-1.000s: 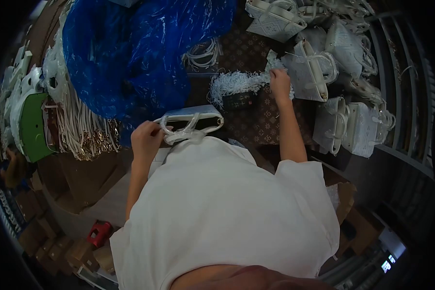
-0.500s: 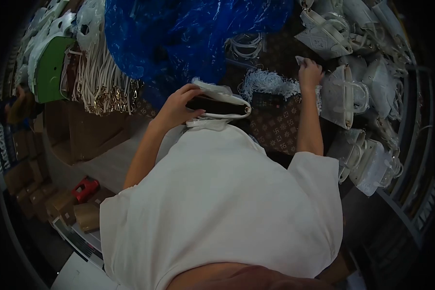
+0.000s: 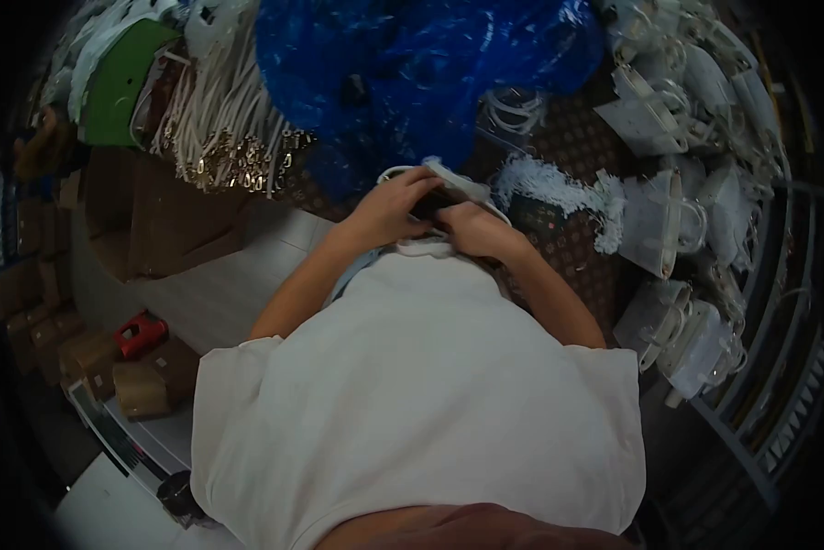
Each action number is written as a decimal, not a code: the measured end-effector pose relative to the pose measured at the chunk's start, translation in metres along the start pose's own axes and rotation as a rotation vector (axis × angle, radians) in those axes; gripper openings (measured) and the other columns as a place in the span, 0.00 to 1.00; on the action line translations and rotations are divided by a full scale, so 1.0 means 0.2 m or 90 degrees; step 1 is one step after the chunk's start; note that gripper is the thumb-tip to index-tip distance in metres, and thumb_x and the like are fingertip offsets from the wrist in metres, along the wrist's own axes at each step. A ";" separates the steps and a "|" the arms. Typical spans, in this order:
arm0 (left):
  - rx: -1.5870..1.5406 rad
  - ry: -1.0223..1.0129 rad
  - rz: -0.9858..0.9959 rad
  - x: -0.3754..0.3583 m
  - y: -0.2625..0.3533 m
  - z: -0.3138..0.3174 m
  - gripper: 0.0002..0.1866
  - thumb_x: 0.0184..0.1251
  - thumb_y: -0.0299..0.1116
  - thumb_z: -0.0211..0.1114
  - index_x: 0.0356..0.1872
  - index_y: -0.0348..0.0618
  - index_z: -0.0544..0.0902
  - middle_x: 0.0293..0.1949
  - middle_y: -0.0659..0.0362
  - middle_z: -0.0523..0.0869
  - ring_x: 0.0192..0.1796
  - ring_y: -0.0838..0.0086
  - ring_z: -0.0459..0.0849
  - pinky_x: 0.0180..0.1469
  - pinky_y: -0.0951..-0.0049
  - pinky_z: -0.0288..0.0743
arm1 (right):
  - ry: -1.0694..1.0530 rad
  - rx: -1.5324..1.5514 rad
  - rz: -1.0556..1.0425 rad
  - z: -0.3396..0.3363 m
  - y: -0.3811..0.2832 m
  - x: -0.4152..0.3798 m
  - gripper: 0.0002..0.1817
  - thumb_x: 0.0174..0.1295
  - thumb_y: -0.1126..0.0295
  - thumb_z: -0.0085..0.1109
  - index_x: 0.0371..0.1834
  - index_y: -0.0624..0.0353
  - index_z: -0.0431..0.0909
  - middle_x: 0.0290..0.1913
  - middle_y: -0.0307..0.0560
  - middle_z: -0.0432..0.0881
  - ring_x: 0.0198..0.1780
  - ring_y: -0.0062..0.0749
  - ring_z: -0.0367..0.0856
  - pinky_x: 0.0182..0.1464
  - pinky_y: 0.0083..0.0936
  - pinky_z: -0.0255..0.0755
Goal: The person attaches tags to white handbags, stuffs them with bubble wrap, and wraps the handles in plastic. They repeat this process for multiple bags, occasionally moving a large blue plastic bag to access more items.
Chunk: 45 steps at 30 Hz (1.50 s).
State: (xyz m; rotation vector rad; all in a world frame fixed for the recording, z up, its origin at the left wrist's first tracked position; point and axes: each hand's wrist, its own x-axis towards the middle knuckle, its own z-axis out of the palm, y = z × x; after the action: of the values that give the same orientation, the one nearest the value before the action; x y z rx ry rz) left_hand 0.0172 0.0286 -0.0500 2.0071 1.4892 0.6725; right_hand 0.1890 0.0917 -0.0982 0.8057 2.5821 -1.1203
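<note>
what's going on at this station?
A person has both hands at the mouth of a white bag held against their front, left hand and right hand close together. Their fingertips are partly hidden, so I can't tell what they grip. Blue plastic lies beyond, white straps with gold-coloured clasps to the left, a stringy white pile and more white bags to the right.

No readable text (too blurred).
</note>
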 end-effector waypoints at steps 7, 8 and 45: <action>0.032 0.002 0.022 -0.04 -0.15 0.10 0.09 0.48 0.32 0.65 0.28 0.40 0.78 0.29 0.54 0.77 0.33 0.58 0.78 0.35 0.62 0.73 | 0.234 0.150 -0.010 0.04 0.08 0.24 0.17 0.56 0.75 0.50 0.51 0.64 0.68 0.42 0.61 0.75 0.45 0.53 0.74 0.49 0.37 0.68; 0.059 -0.029 0.048 -0.05 -0.16 0.07 0.09 0.51 0.35 0.63 0.27 0.40 0.79 0.27 0.54 0.78 0.32 0.59 0.79 0.35 0.62 0.73 | 0.227 0.223 -0.039 0.10 0.16 0.29 0.17 0.57 0.73 0.50 0.51 0.65 0.68 0.43 0.61 0.74 0.47 0.52 0.73 0.50 0.38 0.67; -0.079 -0.060 0.153 0.06 -0.44 -0.15 0.38 0.35 0.41 0.76 0.55 0.48 0.75 0.54 0.57 0.75 0.58 0.61 0.68 0.59 0.62 0.62 | 0.523 0.085 0.699 -0.40 0.81 0.34 0.26 0.51 0.59 0.59 0.50 0.63 0.69 0.41 0.63 0.78 0.44 0.58 0.77 0.46 0.41 0.70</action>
State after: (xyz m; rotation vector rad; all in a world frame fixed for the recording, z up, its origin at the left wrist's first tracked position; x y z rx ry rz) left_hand -0.0602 0.0658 -0.0863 2.1090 1.1337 0.7366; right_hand 0.2244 0.2675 -0.1689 2.6590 1.8325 -0.6271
